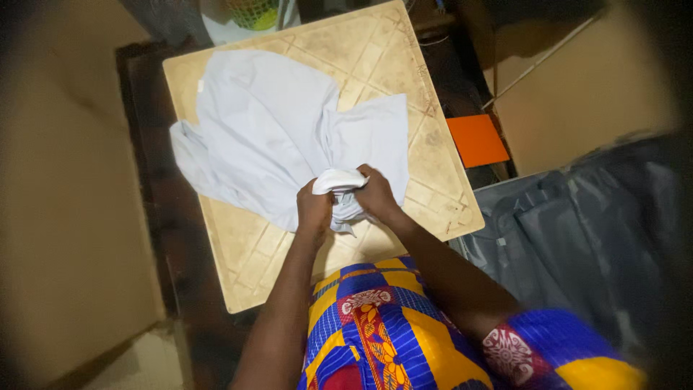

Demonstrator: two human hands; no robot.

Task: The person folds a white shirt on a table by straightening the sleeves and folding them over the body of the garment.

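I am bunching one end of the pale grey shirt (274, 130) with both hands; left hand (315, 209) and right hand (375, 193) fingers clenching the wad. The rest is lying spread across the tan tabletop (404, 79), one sleeve overhanging its left edge. Open dark suitcase (577, 231) is sitting to my right, orange card (476, 139) beside it.
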